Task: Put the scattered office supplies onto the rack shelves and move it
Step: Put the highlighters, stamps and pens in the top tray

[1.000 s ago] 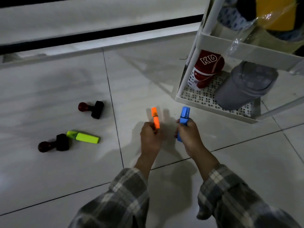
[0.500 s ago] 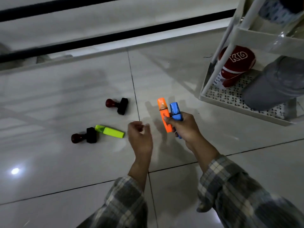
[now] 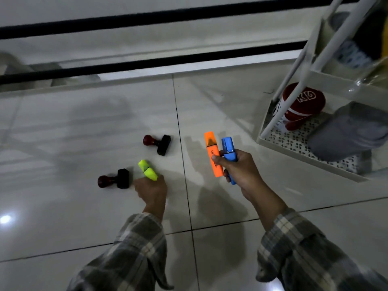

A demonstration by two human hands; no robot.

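Note:
My right hand [image 3: 239, 171] grips an orange highlighter [image 3: 213, 154] and a blue highlighter [image 3: 229, 152] side by side, caps up, above the tiled floor. My left hand [image 3: 152, 189] is closed around the lower end of a yellow highlighter [image 3: 147, 170], whose cap end tilts up and left. Two rubber stamps with dark red knobs lie on the floor: one [image 3: 114, 179] just left of my left hand, the other [image 3: 158, 142] farther back. The white rack [image 3: 279, 141] stands at the right, its bottom shelf about a hand's width from my right hand.
The rack's bottom shelf holds a red object with white letters [image 3: 302, 106] and a grey cylinder [image 3: 348, 131] lying on its side. An upper shelf [image 3: 344, 80] carries items in clear plastic. A wall with black stripes [image 3: 147, 61] runs along the back.
The orange highlighter passed from my left hand into my right, beside the blue one. My left hand then reached left and closed on the yellow highlighter, tipping it up.

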